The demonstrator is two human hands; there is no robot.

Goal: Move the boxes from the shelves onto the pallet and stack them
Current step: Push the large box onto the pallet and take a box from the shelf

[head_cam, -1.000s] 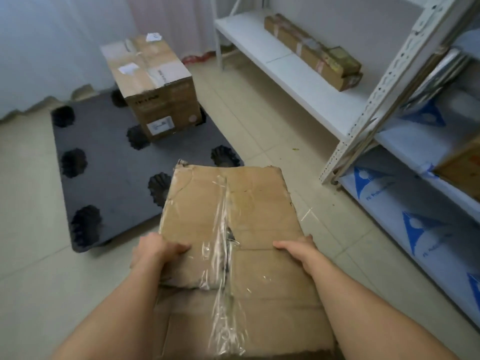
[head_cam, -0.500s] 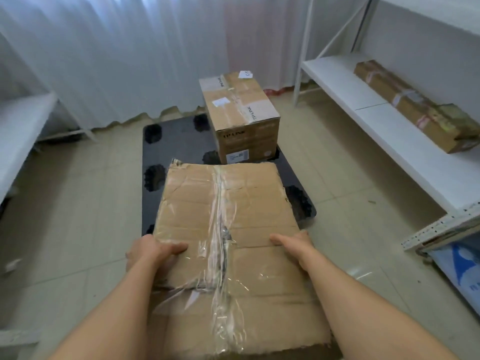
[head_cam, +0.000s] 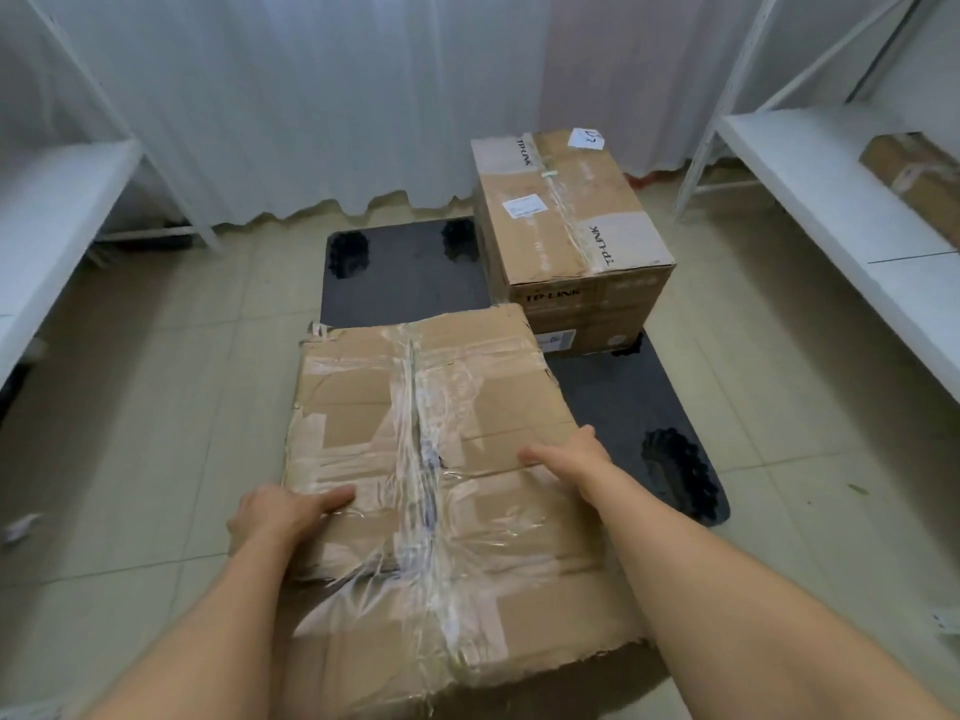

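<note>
I carry a worn, tape-covered cardboard box (head_cam: 431, 407) in front of me, above the near end of the black pallet (head_cam: 400, 275). My left hand (head_cam: 283, 517) grips its left edge, thumb lying on the top. My right hand (head_cam: 576, 462) grips its right edge, thumb on top too. A taller TP-LINK box (head_cam: 566, 226) stands on the pallet's far right part. One more long box (head_cam: 919, 184) lies on the right shelf (head_cam: 821, 179). The fingers under the carried box are hidden.
A white shelf (head_cam: 47, 210) stands at the left, another at the right, with tiled floor between them. White curtains hang behind the pallet. Paper scraps lie on the floor at the far left and far right.
My view has turned left and closer to the pallet, which now lies straight ahead. The carried box has moved over the pallet's near end. Both hands keep the same hold.
</note>
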